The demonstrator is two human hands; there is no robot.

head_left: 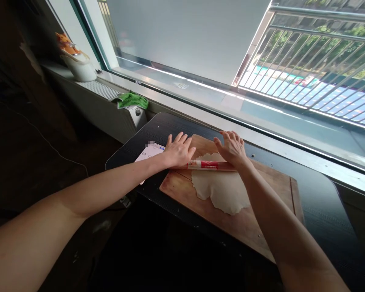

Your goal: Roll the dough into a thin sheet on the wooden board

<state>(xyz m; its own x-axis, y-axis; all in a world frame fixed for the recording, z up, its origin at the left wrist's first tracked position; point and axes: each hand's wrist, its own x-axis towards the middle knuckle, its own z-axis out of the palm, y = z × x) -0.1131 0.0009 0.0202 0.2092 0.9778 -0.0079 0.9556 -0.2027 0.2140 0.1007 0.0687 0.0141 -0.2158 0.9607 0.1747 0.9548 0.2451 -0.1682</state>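
Note:
A rolling pin (211,165) with a red and white label lies across a thin, flattened sheet of dough (223,190) with an uneven edge. The dough rests on a wooden cutting board (185,190). At the pin's left end, my left hand (180,149) presses down with its palm, fingers stretched forward and spread. My right hand (232,148) lies over the right end in the same way, its fingers extended past the pin. Both palms hide the ends of the pin. Some dough shows beyond the pin, between my hands.
A phone (149,153) showing a timer lies left of the board, partly behind my left forearm. The black table (319,194) stands against the window sill. A green cloth (133,100) hangs on the radiator (121,117), and a white pot (80,67) stands farther left.

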